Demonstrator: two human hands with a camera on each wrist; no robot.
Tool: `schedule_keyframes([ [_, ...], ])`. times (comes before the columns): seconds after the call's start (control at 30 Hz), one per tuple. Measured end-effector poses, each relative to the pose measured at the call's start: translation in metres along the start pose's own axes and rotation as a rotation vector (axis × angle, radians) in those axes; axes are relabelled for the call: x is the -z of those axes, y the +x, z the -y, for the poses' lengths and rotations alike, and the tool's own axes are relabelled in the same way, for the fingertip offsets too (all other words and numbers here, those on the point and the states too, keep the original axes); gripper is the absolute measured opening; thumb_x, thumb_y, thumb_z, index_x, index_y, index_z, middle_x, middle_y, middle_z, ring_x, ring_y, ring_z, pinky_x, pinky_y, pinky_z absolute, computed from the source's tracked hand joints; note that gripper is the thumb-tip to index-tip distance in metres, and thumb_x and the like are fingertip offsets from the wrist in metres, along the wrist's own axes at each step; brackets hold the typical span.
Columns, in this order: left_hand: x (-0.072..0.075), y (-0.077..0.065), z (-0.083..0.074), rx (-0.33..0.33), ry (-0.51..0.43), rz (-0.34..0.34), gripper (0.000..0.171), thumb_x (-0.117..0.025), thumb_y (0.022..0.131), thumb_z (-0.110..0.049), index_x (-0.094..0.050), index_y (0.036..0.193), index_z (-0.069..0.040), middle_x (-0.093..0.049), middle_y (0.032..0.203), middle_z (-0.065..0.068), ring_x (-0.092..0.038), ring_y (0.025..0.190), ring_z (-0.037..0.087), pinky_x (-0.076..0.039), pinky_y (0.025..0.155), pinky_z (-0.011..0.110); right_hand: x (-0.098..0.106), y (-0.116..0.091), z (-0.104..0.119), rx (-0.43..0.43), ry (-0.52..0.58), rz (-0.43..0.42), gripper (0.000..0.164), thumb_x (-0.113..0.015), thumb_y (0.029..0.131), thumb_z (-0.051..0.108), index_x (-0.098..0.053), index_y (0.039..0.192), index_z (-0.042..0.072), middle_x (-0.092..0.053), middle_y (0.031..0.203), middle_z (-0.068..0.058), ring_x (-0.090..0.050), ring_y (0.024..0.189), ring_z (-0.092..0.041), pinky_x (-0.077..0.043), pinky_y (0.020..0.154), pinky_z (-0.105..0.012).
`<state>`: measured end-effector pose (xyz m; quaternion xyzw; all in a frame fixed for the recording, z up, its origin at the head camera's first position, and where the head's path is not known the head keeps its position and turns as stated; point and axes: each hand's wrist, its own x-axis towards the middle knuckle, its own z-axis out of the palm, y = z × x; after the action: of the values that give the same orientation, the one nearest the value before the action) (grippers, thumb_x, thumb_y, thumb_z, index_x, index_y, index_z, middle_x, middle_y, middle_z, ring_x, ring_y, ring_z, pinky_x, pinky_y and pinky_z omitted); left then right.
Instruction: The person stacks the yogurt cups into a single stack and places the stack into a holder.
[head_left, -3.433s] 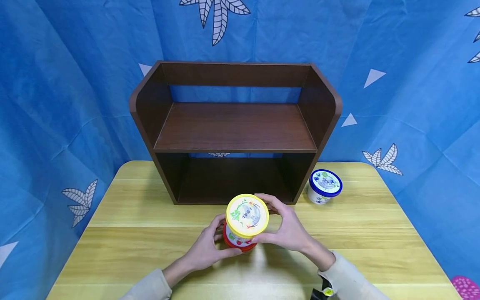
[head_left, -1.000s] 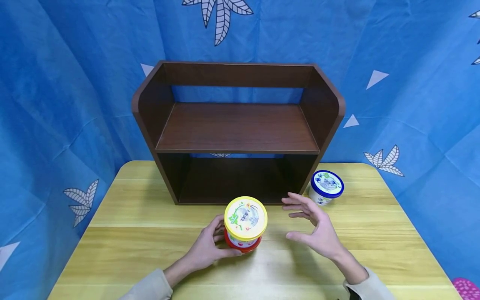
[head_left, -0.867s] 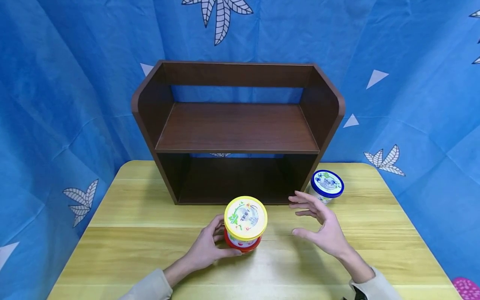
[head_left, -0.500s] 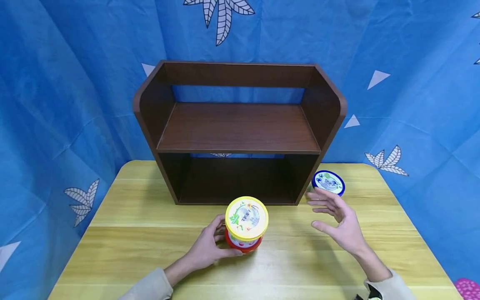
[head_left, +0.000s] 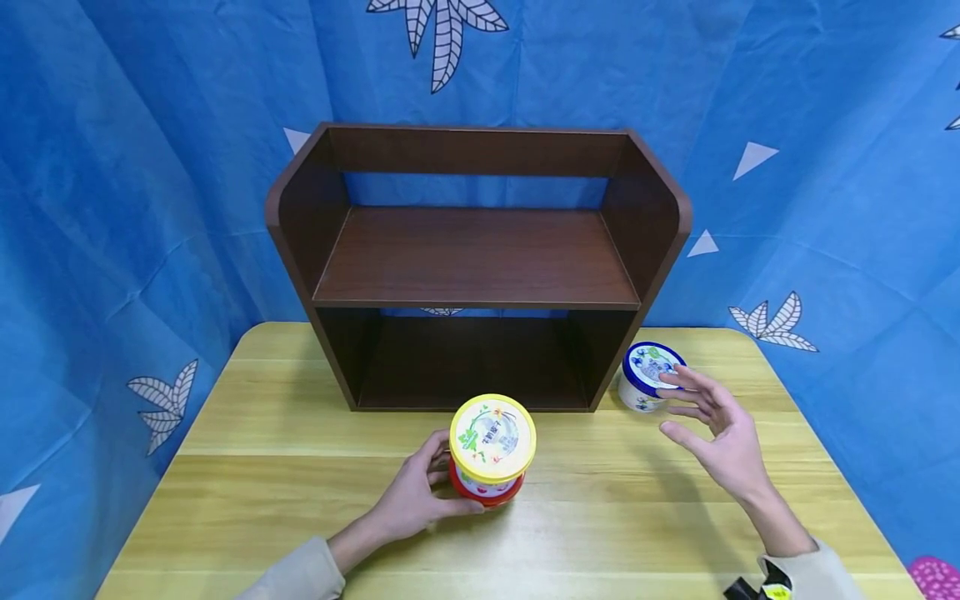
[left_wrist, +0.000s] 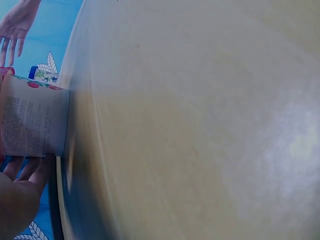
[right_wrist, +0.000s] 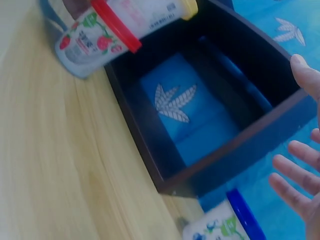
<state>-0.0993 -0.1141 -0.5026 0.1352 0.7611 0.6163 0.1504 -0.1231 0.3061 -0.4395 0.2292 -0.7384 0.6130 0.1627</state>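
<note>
Two paper tubs stand stacked in front of the shelf: a yellow-lidded tub [head_left: 492, 437] on top of a red-lidded tub [head_left: 495, 493]. My left hand [head_left: 414, 493] holds the red-lidded tub from the left, thumb in front and fingers round the back. In the right wrist view, strawberries are printed on the lower tub [right_wrist: 82, 47] and its red lid lies under the yellow-lidded one. A blue-lidded tub [head_left: 645, 367] sits right of the shelf. My right hand [head_left: 723, 433], fingers spread and holding nothing, hovers at its right, partly covering its lid in the head view.
A dark brown two-tier shelf [head_left: 480, 254] stands at the back of the wooden table [head_left: 300, 500]. Its right side panel is close to the blue-lidded tub. Behind hangs a blue cloth [head_left: 825, 167] with leaf prints.
My right hand has let go of the yellow-lidded tub and moved right to the blue-lidded tub. My left hand has kept its hold on the red-lidded tub; the stack has hardly moved.
</note>
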Motion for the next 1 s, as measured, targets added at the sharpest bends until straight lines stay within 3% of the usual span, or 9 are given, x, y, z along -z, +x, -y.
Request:
schedule_keyframes([
  [0.23, 0.0, 0.0, 0.0, 0.005, 0.011, 0.003, 0.089, -0.096, 0.078, -0.025, -0.045, 0.151, -0.015, -0.061, 0.147, 0.011, -0.062, 0.133, 0.034, -0.059, 0.109, 0.038, 0.009, 0.001, -0.005, -0.095, -0.187, -0.155, 0.071, -0.069, 0.084, -0.023, -0.052, 0.149, -0.002, -0.071, 0.133, 0.012, -0.071, 0.111, 0.0, -0.056, 0.092, -0.01],
  [0.4, 0.0, 0.001, 0.0, 0.012, 0.01, 0.006, 0.089, -0.096, 0.078, -0.025, -0.045, 0.151, -0.016, -0.061, 0.147, 0.011, -0.061, 0.133, 0.033, -0.059, 0.109, 0.038, 0.017, 0.002, -0.012, -0.152, -0.327, -0.179, 0.071, -0.075, 0.085, -0.016, -0.052, 0.15, 0.001, -0.068, 0.131, 0.024, -0.068, 0.109, 0.009, -0.055, 0.09, -0.007],
  [0.77, 0.0, 0.001, 0.0, 0.003, 0.029, 0.0, 0.088, -0.096, 0.078, -0.026, -0.045, 0.15, -0.017, -0.061, 0.146, 0.011, -0.062, 0.132, 0.033, -0.059, 0.109, 0.038, 0.033, 0.001, -0.029, -0.235, -0.374, -0.215, 0.068, -0.079, 0.089, -0.004, -0.053, 0.151, 0.007, -0.064, 0.125, 0.034, -0.066, 0.106, 0.011, -0.054, 0.087, -0.005],
  [1.0, 0.0, 0.0, 0.0, 0.003, 0.026, 0.004, 0.087, -0.096, 0.078, -0.026, -0.046, 0.149, -0.017, -0.06, 0.146, 0.011, -0.061, 0.133, 0.033, -0.059, 0.109, 0.038, 0.041, -0.001, -0.042, -0.322, -0.428, -0.206, 0.07, -0.083, 0.091, 0.008, -0.051, 0.153, 0.007, -0.062, 0.123, 0.034, -0.063, 0.105, 0.014, -0.053, 0.085, -0.003],
])
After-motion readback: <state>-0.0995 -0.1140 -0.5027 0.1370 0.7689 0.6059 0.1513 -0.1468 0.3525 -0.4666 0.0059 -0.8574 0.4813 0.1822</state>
